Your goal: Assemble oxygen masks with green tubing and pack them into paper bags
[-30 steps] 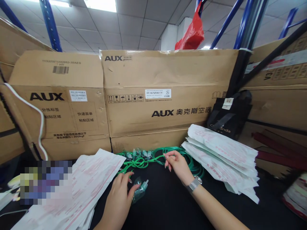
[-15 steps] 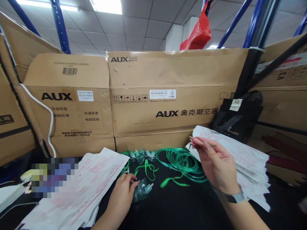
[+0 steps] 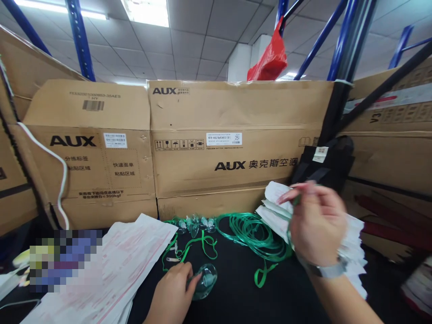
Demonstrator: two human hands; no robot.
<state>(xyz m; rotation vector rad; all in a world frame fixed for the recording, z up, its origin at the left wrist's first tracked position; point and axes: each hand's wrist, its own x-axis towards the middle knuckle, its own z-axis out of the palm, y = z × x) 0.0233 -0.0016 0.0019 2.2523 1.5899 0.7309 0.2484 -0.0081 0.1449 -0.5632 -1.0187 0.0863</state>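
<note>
My left hand [image 3: 175, 290] is closed on a clear oxygen mask [image 3: 206, 280], thumb and fingers at its left edge, low over the black table. Raised on the right, my right hand [image 3: 319, 222] is pinched and blurred by motion. A bit of green shows at its fingers, and a green strap [image 3: 265, 273] runs up toward it from the table. Green elastic straps [image 3: 208, 245] and small white clips [image 3: 173, 259] lie just beyond my left hand. Several more clear masks [image 3: 192, 223] sit in a row by the carton.
Coiled green tubing [image 3: 251, 236] lies in front of the large carton [image 3: 243, 112]. White printed paper bags [image 3: 114, 265] are stacked at left, with more paper bags [image 3: 351, 243] behind my right hand. A black bag [image 3: 324, 168] stands at the back right.
My right hand has moved right and turned, and the green strap on the table has shifted right with it. The mask at my left hand has turned and sits slightly lower.
</note>
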